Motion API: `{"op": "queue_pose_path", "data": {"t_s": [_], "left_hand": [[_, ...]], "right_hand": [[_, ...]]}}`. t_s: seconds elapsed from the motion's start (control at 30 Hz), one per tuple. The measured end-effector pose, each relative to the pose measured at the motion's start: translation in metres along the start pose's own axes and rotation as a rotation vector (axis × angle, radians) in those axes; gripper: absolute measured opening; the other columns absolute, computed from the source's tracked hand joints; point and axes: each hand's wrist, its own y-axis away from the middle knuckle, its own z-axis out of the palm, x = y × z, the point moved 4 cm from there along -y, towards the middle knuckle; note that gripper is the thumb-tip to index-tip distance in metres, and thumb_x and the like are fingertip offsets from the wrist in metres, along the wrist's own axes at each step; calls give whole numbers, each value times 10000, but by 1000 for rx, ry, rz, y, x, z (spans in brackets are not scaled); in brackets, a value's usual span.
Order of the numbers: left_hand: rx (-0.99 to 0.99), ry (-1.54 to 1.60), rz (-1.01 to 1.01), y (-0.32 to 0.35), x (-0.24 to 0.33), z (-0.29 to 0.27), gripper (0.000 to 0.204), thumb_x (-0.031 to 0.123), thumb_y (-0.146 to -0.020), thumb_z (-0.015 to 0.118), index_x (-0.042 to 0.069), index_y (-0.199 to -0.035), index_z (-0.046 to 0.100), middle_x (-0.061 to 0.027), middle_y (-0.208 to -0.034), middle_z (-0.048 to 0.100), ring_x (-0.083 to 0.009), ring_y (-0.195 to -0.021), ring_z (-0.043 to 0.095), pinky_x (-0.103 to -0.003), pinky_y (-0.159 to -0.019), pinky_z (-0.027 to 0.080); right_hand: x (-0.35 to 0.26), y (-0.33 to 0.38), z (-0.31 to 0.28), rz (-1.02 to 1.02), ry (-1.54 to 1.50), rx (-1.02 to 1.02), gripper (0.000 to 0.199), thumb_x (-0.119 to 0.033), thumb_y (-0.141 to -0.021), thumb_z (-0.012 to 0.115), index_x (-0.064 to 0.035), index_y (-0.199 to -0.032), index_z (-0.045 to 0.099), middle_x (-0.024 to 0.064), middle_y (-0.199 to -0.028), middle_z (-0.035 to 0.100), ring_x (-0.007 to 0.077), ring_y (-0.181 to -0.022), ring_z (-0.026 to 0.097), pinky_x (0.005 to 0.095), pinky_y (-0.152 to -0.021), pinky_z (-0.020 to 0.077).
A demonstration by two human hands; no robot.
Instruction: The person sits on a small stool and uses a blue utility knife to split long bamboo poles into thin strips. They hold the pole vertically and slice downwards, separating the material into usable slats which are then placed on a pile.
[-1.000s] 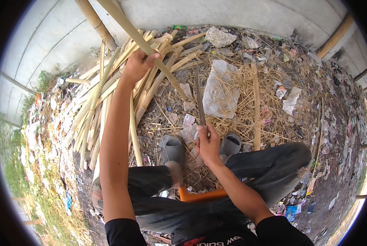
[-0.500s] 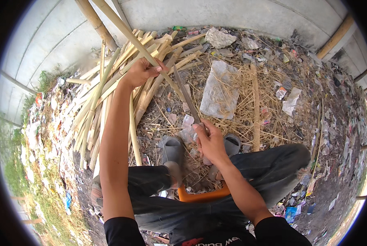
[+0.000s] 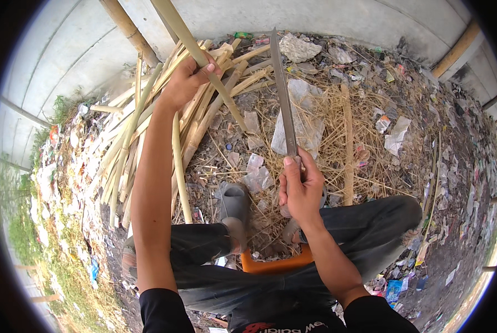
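My left hand (image 3: 192, 80) is closed round a long split bamboo strip (image 3: 226, 100). The strip slants from the top edge of the view down to the right, its lower end near the ground. In my right hand (image 3: 301, 186) is the handle of a machete (image 3: 284, 94), its long dark blade pointing up and away from me. Blade and strip are apart. Behind and left of my left hand lies a pile of split bamboo strips (image 3: 127, 141), loosely heaped. A single pale strip (image 3: 180, 172) leans beside my left forearm.
A flat pale stone slab (image 3: 309, 125) lies ahead amid straw-like shavings, with a rough rock (image 3: 299, 48) beyond. A bamboo piece (image 3: 347, 150) lies on the right. Between my legs is an orange stool (image 3: 276, 264). A grey wall (image 3: 293, 16) stands at the back; litter covers the ground.
The machete has swung up and right, away from the bamboo strip it was against. My right hand moved slightly right. The strip in my left hand has tilted steeper.
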Motion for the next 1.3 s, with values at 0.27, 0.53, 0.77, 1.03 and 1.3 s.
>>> {"op": "queue_pose_path", "data": {"t_s": [0.27, 0.53, 0.77, 1.03, 1.3], "left_hand": [[-96, 25, 9, -5, -13, 8, 137, 205, -1044, 624, 75, -1085, 611, -62, -1117, 683, -202, -1182, 654, -385, -1076, 493], [-119, 28, -17, -1, -6, 13, 152, 221, -1043, 626, 83, -1105, 614, -77, -1136, 683, -219, -1210, 645, -393, -1081, 484], [241, 206, 78, -2, 15, 28, 305, 276, -1026, 643, 0, -1156, 619, -106, -1091, 669, -214, -1057, 667, -375, -1004, 514], [811, 587, 221, -3, 32, 20, 409, 417, -983, 669, 59, -818, 558, -25, -607, 485, -126, -525, 440, -280, -520, 379], [762, 688, 395, -1, 33, 23, 718, 696, -978, 474, 94, -588, 432, -81, -538, 457, -191, -520, 467, -325, -510, 367]], "right_hand": [[15, -3, -2, 45, 37, 6, 374, -241, -1074, 578, -15, -1370, 549, 1, -655, 531, 47, -424, 457, 236, -372, 387], [22, 2, 5, 119, 40, 8, 347, -201, -1033, 647, -21, -1325, 592, -46, -680, 528, 24, -523, 463, 221, -433, 371], [36, 2, 6, 145, 81, -36, 326, -215, -1035, 643, -31, -1302, 612, -52, -682, 530, 26, -527, 464, 224, -453, 362], [60, 5, 4, 219, 195, -57, 326, -249, -1038, 642, -35, -1284, 630, -44, -728, 556, 52, -614, 521, 244, -535, 416], [72, 6, 2, 198, 257, -84, 348, -259, -1031, 647, -26, -1289, 629, -20, -802, 611, 66, -658, 555, 260, -593, 469]]}}
